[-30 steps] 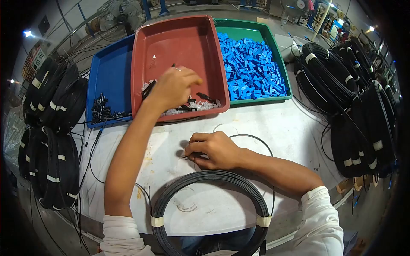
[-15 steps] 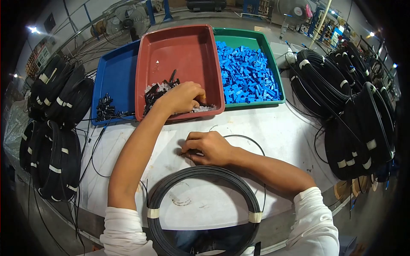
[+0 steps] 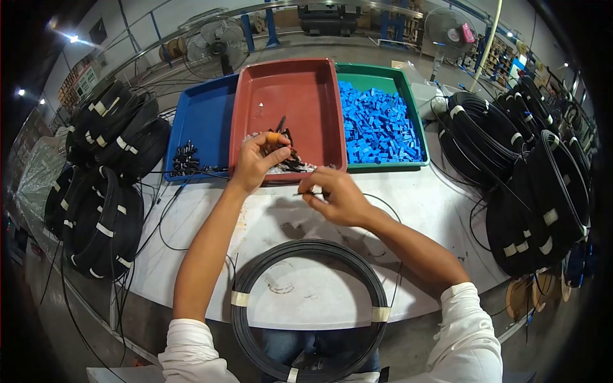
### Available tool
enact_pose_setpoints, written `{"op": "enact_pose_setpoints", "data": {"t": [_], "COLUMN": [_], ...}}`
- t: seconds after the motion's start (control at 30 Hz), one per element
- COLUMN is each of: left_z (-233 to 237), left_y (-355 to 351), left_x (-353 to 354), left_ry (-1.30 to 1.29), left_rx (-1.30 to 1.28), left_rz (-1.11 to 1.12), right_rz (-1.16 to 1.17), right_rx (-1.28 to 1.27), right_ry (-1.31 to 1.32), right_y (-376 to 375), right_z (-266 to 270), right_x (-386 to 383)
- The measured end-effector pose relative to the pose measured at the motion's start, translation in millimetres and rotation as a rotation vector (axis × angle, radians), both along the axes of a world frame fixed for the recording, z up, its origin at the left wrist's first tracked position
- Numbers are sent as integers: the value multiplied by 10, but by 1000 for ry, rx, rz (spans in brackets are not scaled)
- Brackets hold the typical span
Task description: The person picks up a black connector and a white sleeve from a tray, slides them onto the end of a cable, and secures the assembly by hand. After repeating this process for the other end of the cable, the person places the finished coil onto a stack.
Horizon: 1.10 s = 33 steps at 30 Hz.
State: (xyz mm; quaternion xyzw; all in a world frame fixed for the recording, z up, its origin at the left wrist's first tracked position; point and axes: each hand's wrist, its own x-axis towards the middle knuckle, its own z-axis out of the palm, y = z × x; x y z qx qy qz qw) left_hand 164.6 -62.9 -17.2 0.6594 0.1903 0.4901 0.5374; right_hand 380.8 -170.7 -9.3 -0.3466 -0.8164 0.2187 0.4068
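My left hand (image 3: 258, 159) is raised over the front of the red tray (image 3: 287, 83), its fingers pinched on something too small to make out. Dark and clear small parts (image 3: 288, 159) lie in the tray beside it. To the right and a little nearer me, my right hand (image 3: 338, 195) pinches the end of a thin black cable (image 3: 300, 194) above the white table (image 3: 211, 217). The hands are apart. A taped coil of black cable (image 3: 310, 247) lies in front of me, partly over the table edge.
Blue connectors (image 3: 380, 124) fill much of the green tray (image 3: 418, 127). The blue tray (image 3: 204, 115) holds small black parts (image 3: 185, 158). Black cable coils are stacked at the left (image 3: 105, 217) and right (image 3: 536, 198). Two fans stand beyond the table.
My left hand has risen from the parts in the red tray. My right hand has lifted off the table towards the tray, with the cable end now visible. The camera view has shifted.
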Motion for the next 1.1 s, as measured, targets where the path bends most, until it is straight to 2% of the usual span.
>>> {"op": "enact_pose_setpoints", "data": {"t": [0.03,0.1,0.17,0.23,0.37,0.5,0.57,0.63,0.8,0.87,0.97,1.1], "left_z": [12,25,58,78,72,-10,-10,21,108,131,68,37], "left_y": [-98,-311,-445,-539,-757,-760,-777,-806,-898,-919,-866,-877], "left_x": [-12,19,-21,-71,-68,-99,-132,-172,-166,-172,-187,-167], "left_ry": [1,-254,-281,-247,-180,-112,-132,-40,-6,43,87,123], "left_rx": [0,-15,-56,-234,-278,-156,-177,-49,-50,-54,-61,-94], "left_rz": [9,-29,-19,-119,57,77,76,105,77,54,14,58], "right_rz": [-17,-39,-36,-39,-67,-60,-62,-54,24,21,44,33], "right_rx": [-19,-134,-114,-105,-152,-164,-160,-157,-186,-154,-161,-157], "right_ry": [71,142,164,161,161,219,203,193,235,123,139,138], "right_y": [-16,-74,-66,-40,-27,28,22,7,-74,-139,-165,-168], "right_z": [61,178,186,154,165,87,106,120,192,292,317,295], "right_x": [8,28,33,41,59,68,61,63,26,23,9,2]}}
